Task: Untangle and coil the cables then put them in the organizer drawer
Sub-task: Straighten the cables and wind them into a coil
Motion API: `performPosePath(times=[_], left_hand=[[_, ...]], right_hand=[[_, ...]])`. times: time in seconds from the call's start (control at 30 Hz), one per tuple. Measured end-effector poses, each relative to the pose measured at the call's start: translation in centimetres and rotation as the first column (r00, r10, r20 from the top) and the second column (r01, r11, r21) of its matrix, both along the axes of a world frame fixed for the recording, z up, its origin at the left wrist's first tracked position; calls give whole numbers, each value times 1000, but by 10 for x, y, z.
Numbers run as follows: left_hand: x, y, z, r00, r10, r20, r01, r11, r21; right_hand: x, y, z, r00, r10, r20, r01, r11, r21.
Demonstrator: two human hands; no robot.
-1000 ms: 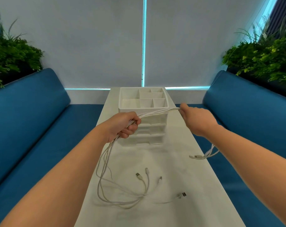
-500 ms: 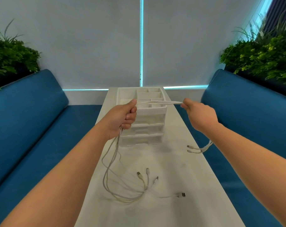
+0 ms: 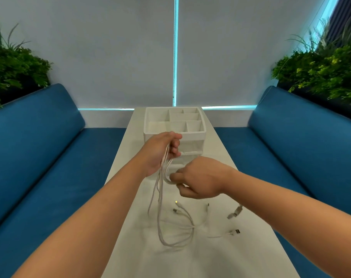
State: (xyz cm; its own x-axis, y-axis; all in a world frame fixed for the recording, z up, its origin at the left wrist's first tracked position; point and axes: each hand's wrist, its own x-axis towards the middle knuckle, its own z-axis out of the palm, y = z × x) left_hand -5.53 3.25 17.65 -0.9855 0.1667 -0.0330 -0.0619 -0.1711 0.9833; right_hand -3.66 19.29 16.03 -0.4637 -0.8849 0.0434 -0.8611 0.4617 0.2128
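Observation:
A bundle of white cables [image 3: 160, 199] hangs from my left hand [image 3: 160, 151], which is closed around the strands in front of the white organizer [image 3: 194, 135]. My right hand [image 3: 198, 180] sits lower and closer, pinching the same strands where they bend into a loop. The loose ends trail onto the white table [image 3: 130, 247], where several connectors fan out [image 3: 177, 209] and a USB plug [image 3: 235, 231] lies to the right. The organizer has open top compartments and stacked drawers below, partly hidden by my hands.
Blue bench seats [image 3: 50, 157] flank the narrow table on both sides. Green plants [image 3: 321, 67] stand behind each backrest. A white blind covers the wall behind the organizer.
My right hand has swung from far right of the organizer down and left to just below my left hand, folding the stretched cable into a loop. The left hand stayed put.

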Motion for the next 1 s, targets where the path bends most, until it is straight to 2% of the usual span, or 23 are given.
performPosePath(times=[0.1, 0.23, 0.3, 0.5, 0.67, 0.8, 1.0], left_hand=[[8, 2, 1, 994, -90, 58, 97, 987, -132], [18, 2, 5, 973, -225, 45, 229, 931, -285], [21, 2, 8, 969, -245, 40, 245, 921, -303], [16, 0, -1, 966, -253, 57, 259, 959, -119], [18, -1, -4, 959, -266, 102, 269, 963, -18], [19, -6, -4, 928, -345, 139, 338, 938, 72], [27, -4, -4, 912, -394, 118, 375, 914, 153]], right_hand=[[-7, -4, 14, 999, 39, 28, -37, 998, -60], [-18, 8, 35, 986, -115, 125, 143, 958, -250], [-22, 12, 39, 978, -151, 144, 189, 935, -299], [-38, 20, 45, 942, -279, 184, 326, 891, -317], [-47, 17, 44, 924, -200, 325, 316, 877, -361], [-49, 14, 42, 928, -154, 340, 290, 870, -399], [-44, 13, 37, 946, -126, 297, 252, 864, -437]])
